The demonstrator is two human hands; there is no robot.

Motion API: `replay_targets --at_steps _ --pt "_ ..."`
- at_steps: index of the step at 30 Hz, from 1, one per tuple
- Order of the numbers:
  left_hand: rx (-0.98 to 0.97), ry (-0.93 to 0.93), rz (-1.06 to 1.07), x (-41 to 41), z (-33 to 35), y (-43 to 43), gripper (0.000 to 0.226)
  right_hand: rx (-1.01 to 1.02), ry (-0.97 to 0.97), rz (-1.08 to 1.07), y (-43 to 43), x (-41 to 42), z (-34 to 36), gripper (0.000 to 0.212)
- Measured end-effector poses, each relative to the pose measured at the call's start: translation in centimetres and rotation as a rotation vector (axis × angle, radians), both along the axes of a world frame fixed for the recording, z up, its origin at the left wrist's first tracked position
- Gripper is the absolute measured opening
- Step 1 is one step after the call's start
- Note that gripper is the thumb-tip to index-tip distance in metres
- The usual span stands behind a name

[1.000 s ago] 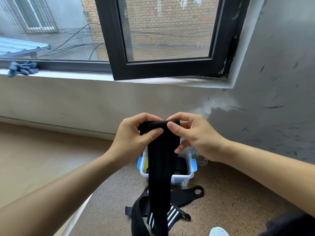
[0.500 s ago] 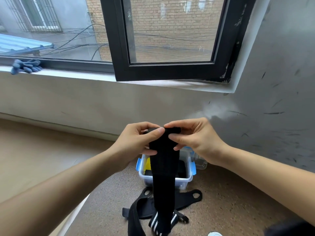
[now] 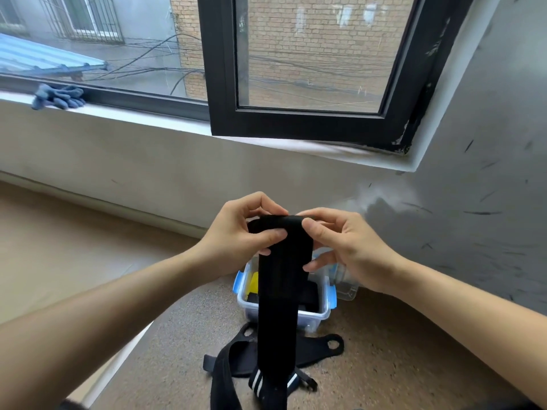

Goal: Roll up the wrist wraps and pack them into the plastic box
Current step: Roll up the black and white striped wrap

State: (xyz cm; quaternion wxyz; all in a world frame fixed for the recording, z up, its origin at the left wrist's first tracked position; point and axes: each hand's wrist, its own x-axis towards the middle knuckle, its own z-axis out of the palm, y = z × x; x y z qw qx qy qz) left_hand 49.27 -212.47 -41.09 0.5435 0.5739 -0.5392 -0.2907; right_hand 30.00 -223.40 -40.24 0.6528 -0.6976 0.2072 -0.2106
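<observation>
Pinching the wrap (image 3: 281,276) at its rolled top above the box (image 3: 310,313) with left hand (image 3: 236,241) and right hand (image 3: 349,250), probably needed square edges, steady tension.

A pair of crumpled blue-grey fabric gloves (image 3: 59,96) lies on the white painted window sill (image 3: 133,113). To its right, a black-framed glass window sash (image 3: 296,125) hangs open over the sill. Outside are a tan brick wall (image 3: 310,39), dark tangled cables (image 3: 142,69) and a blue corrugated roof (image 3: 35,59).
</observation>
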Motion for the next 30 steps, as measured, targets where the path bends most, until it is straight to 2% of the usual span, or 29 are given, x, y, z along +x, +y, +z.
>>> replay_targets --at_steps 6,13,17,24,28,30 --pt "0.015 -0.058 0.010 -0.2 0.3 -1.2 0.022 -0.030 -0.008 -0.029 -1.0 0.2 -0.1 0.024" --pt "0.294 0.113 0.034 -0.5 0.3 -2.3 0.029 0.039 -0.040 -0.089 -2.0 -0.3 -1.1 0.027" --pt "0.366 0.174 0.032 -1.1 0.2 -2.4 0.033 0.050 -0.048 -0.115 -2.3 -0.4 -1.6 0.029" --pt "0.308 0.197 0.034 -1.0 -0.4 -3.2 0.021 0.040 -0.086 -0.129 -2.8 -0.3 -2.0 0.037" --pt "0.182 0.145 0.002 -0.7 -0.3 -3.6 0.021 0.125 -0.082 -0.068 -3.6 -0.5 -1.8 0.055" --pt "0.112 0.084 0.008 -0.7 -0.4 -3.7 0.022 0.178 -0.062 -0.033 -3.9 -0.5 -1.7 0.048"
